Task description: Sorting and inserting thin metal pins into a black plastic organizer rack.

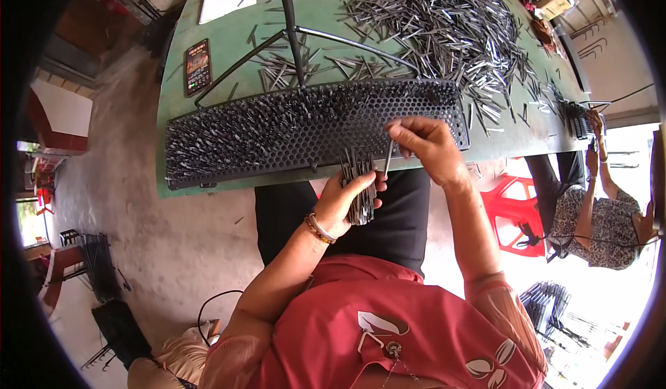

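1. Over at the bench's front edge, centre of the frame, the left hand (340,198) is wrapped around a bundle of thin, dark, glinting metallic-looking strips (358,198).
2. Just right of it, the right hand (436,146) has thumb and fingers pinched on a single slim grey strip (388,159).
3. That single strip stands nearly upright in the frame, its lower end near the left fingertips; the bundle's long axis also runs up and down, slightly uneven at the ends.
4. Behind lies a long black perforated rack (340,134), stretched left to right, bristling with strips at its left and showing open holes toward centre-right.
5. A tangled heap of dark strips (444,32) fills the upper right of the green-topped bench (236,34).
6. Green surface shows between the rack and a dark phone (198,68), upper left.
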A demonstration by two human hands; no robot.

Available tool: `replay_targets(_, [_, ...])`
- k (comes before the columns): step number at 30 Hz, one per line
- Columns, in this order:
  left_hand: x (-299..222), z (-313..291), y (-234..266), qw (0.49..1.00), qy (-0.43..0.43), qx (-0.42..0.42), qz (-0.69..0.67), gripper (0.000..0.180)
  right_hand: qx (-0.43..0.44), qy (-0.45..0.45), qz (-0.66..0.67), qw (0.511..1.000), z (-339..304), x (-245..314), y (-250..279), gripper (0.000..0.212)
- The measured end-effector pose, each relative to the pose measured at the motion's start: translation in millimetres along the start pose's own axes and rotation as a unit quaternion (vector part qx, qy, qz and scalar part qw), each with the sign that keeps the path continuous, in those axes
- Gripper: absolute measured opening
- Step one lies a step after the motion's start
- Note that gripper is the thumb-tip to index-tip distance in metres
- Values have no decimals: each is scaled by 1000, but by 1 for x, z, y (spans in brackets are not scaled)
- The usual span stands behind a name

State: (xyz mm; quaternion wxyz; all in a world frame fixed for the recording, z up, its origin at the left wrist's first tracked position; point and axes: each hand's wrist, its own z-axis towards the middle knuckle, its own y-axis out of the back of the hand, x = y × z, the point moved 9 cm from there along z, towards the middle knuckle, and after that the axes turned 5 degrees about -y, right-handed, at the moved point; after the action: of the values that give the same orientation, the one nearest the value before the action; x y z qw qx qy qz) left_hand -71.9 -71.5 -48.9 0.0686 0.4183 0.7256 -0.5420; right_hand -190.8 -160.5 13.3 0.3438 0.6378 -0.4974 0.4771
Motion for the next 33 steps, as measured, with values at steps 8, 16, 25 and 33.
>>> replay_targets(8, [8, 2, 8, 998, -8, -55, 21, 19, 2, -35, -92, 995, -9, -21, -14, 22])
replay_targets(16, [13, 3, 11, 995, -31, -93, 27, 21, -30, -38, -117, 992, -19, -21, -9, 25])
replay_targets(25, [6, 0, 3, 995, -40, -94, -20, 22, 17, -45, -71, 996, -22, -21, -18, 30])
replay_targets(33, [12, 1, 5, 992, -65, -109, -27, 21, 12, -25, -96, 995, -27, -17, -17, 28])
